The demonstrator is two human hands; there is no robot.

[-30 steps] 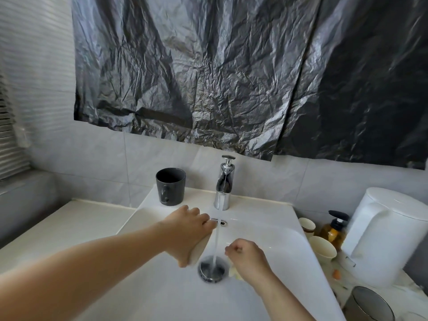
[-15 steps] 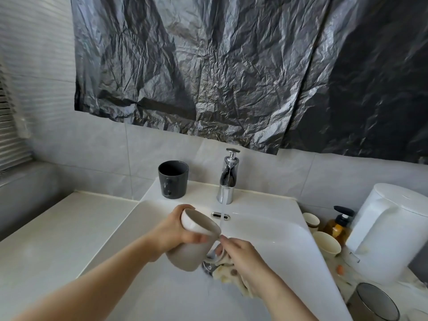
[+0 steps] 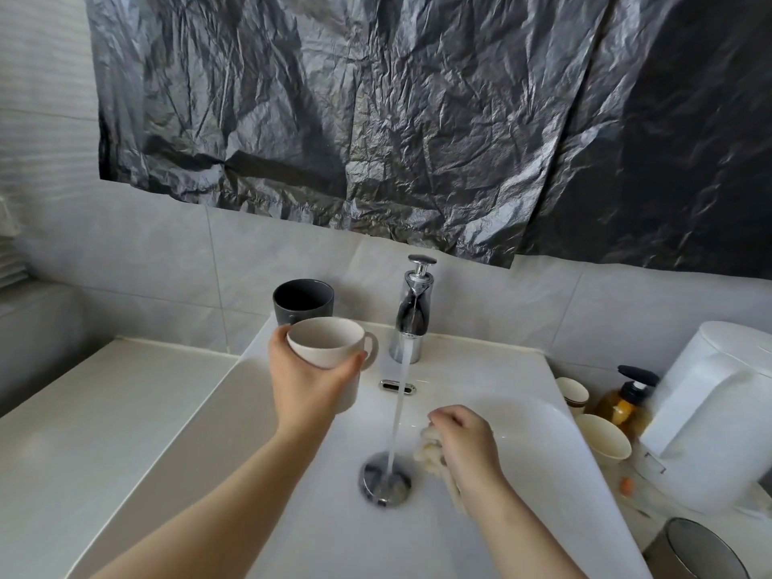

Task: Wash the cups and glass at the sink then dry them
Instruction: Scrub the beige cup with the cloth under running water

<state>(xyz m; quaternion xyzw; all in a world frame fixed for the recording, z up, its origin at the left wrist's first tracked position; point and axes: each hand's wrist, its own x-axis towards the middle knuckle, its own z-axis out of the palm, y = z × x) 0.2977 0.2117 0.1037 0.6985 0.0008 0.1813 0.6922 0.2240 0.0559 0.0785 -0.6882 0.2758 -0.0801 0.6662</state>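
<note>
In the head view, the left hand (image 3: 307, 382) grips a white cup (image 3: 330, 346) upright above the sink (image 3: 539, 415), at ten o'clock from the drain (image 3: 384, 480), with the palm hiding its base. At three o'clock the right hand (image 3: 468, 447) curls round a pale cloth (image 3: 430, 455), mostly hidden under the fingers, beside the faucet (image 3: 413, 315) stream. A dark mug (image 3: 303, 298) stands at twelve o'clock behind the cup, its lower half covered; a metal pot (image 3: 702, 553) is cut off at the frame's corner.

Beyond the left hand (image 3: 307, 382) I see grey wall tiles (image 3: 167, 261), with a crumpled black plastic sheet (image 3: 376, 119) hanging above them. Left of that hand lies a pale countertop (image 3: 83, 432), and window blinds (image 3: 10, 265) show at the far left edge.
</note>
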